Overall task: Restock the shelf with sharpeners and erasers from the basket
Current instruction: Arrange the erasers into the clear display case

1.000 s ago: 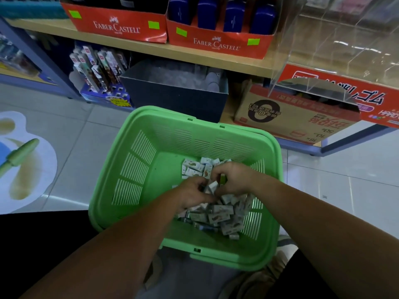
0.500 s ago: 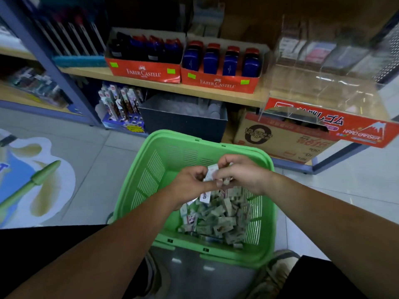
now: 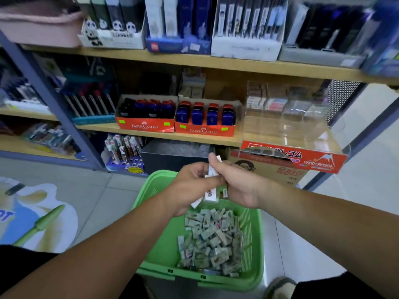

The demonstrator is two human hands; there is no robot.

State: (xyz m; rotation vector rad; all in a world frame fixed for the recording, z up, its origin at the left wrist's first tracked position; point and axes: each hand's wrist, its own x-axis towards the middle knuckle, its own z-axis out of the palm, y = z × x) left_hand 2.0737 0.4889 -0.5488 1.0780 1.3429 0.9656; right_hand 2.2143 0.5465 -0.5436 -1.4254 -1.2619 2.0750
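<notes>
Half a second ago both hands sat low over the basket [image 3: 255,275]. Now the left hand [image 3: 192,188] and right hand [image 3: 239,186] have risen above it, pressed together and clamped around a small bundle of erasers [image 3: 211,194]. The pickup looks done, and the carry to the clear display case [image 3: 291,130], up and right of the hands, probably comes next. The bundle stands roughly upright, its long axis running from the shelf side down toward the loose pile [image 3: 209,240] beneath the hands.

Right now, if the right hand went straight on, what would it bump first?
Likely the left hand: the right hand points leftward at it, both gripping small white wrapped erasers above the green plastic basket.
</notes>
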